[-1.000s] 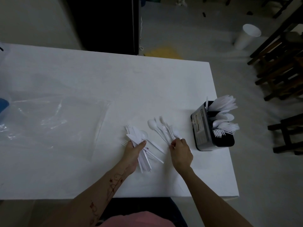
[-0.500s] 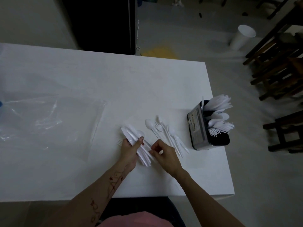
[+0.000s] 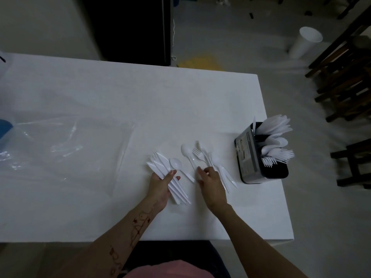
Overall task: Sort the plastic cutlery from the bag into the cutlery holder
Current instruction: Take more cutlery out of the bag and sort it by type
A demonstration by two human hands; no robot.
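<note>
My left hand (image 3: 160, 185) grips a fanned bundle of white plastic knives (image 3: 160, 164) lying on the white table (image 3: 100, 93). A loose spoon (image 3: 176, 164) lies just right of the bundle. My right hand (image 3: 210, 182) hovers with relaxed fingers over the handles of a small pile of white spoons and forks (image 3: 202, 155); I cannot see it pinch any piece. The black cutlery holder (image 3: 253, 157) stands near the table's right edge, with knives, spoons and forks sticking out. The clear plastic bag (image 3: 60, 149) lies flat on the left.
A blue object (image 3: 5, 128) shows at the far left under the bag. On the floor beyond the table stand a white cup (image 3: 305, 42) and dark wooden chairs (image 3: 345, 77). The table's right edge runs just past the holder.
My right hand went left to the knife bundle half a second ago, then came back right to the loose pile. My left hand kept its hold on the knives.
</note>
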